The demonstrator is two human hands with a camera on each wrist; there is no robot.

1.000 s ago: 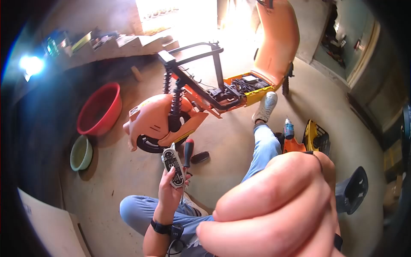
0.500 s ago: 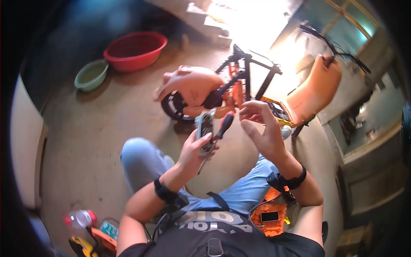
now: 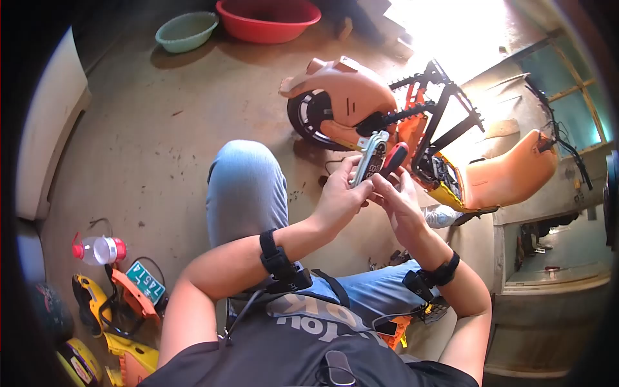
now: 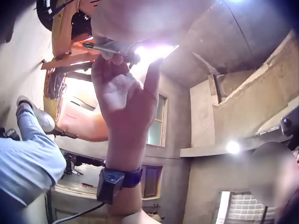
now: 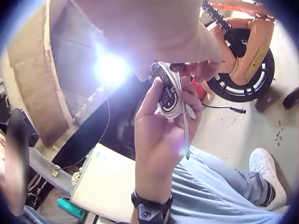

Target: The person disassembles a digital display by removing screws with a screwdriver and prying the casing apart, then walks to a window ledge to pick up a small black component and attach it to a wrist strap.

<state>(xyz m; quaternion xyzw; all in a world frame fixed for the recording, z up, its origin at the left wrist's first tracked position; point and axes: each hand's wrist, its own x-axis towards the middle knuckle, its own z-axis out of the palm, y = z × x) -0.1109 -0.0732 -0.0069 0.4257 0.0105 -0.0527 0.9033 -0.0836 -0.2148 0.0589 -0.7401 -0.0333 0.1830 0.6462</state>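
The left hand (image 3: pixel 342 197) grips an oval pale-rimmed part (image 3: pixel 372 160) with a dark, patterned inner face. A screwdriver with a red and black handle (image 3: pixel 395 159) lies alongside it. In the right wrist view the left hand (image 5: pixel 161 126) has its thumb on the part (image 5: pixel 169 95), and the screwdriver's shaft (image 5: pixel 187 133) runs down past its fingers. The right hand (image 3: pixel 403 206) meets the left, its thumb and fingers at the lower handle, pinching it. In the left wrist view the right hand (image 4: pixel 126 95) is raised with bent fingers; the handle is largely hidden there.
An orange scooter body (image 3: pixel 354 93) with exposed frame stands ahead. Red (image 3: pixel 267 22) and green (image 3: pixel 187 32) basins are behind it to the left. A bottle (image 3: pixel 100 249), a green plate (image 3: pixel 145 282) and yellow panels (image 3: pixel 132 348) lie at lower left. A raised knee (image 3: pixel 248 187) is nearby.
The right hand has come from beside the scooter to the left hand and the screwdriver. The head view has turned, so the scooter and basins appear farther up and right.
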